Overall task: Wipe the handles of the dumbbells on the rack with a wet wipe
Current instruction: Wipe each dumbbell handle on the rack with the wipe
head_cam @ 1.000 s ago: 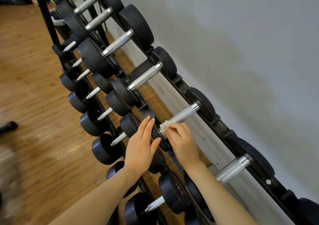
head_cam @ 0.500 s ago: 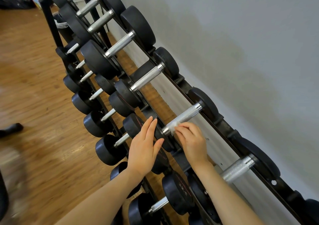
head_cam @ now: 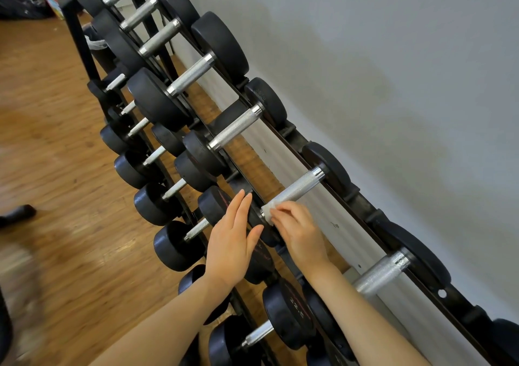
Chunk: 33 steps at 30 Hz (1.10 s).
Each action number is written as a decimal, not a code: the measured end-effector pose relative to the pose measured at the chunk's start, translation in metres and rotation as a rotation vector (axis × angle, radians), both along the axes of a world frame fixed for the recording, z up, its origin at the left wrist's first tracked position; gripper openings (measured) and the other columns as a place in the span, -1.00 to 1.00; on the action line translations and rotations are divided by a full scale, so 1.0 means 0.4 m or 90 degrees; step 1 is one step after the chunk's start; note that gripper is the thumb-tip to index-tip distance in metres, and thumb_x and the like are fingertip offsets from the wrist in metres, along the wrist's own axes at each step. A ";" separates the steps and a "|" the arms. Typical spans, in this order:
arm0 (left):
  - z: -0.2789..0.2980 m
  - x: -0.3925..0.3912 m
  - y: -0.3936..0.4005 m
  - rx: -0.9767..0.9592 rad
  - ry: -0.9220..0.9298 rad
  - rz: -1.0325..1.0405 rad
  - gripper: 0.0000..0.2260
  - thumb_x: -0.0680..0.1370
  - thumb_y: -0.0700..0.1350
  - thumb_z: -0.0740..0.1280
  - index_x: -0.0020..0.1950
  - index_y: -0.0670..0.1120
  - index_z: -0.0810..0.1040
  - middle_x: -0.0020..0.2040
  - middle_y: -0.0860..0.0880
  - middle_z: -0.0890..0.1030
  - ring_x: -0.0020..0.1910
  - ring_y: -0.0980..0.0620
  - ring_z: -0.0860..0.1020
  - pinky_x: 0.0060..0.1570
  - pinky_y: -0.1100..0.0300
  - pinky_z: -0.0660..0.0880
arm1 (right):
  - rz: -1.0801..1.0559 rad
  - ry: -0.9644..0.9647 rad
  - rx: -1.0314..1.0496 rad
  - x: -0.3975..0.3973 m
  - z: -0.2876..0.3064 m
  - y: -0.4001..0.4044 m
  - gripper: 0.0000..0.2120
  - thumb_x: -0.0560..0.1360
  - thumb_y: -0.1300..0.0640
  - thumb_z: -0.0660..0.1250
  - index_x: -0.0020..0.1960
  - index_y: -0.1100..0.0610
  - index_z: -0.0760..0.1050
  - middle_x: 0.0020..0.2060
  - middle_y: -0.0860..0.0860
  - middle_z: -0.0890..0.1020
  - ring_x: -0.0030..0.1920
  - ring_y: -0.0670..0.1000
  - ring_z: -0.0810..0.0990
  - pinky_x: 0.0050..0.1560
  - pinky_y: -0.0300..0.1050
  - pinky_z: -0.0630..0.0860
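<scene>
A black dumbbell rack (head_cam: 373, 214) runs diagonally along the grey wall, its tiers full of black dumbbells with knurled silver handles. My right hand (head_cam: 297, 233) pinches a white wet wipe (head_cam: 268, 211) wrapped round the near end of one top-tier handle (head_cam: 299, 187). My left hand (head_cam: 231, 242) lies flat with straight fingers against the near black head (head_cam: 261, 225) of that same dumbbell, which is mostly hidden behind both hands.
More top-tier handles lie up the rack (head_cam: 236, 128) and one to the lower right (head_cam: 382, 274). Smaller dumbbells fill the lower tiers (head_cam: 171, 242). Wooden floor (head_cam: 50, 140) spreads to the left, with a dark shoe-like shape (head_cam: 16, 214) on it.
My right hand with the wipe has slid back down the handle toward its near end. The left hand stays flat on the dumbbell head.
</scene>
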<state>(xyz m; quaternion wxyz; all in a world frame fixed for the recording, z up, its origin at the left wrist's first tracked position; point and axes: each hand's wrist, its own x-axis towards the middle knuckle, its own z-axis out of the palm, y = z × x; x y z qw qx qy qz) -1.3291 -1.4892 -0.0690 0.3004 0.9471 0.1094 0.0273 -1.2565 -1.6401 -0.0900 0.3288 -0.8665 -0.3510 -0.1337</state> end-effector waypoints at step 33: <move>0.009 -0.004 -0.002 0.031 0.012 0.017 -0.42 0.61 0.17 0.08 0.60 0.02 0.10 0.61 0.06 0.09 0.54 0.02 0.19 0.46 0.08 0.19 | 0.059 -0.092 -0.086 0.052 0.011 -0.020 -0.66 0.46 0.26 0.41 0.22 0.31 0.56 0.12 0.14 0.63 0.16 0.09 0.52 0.13 -0.05 0.57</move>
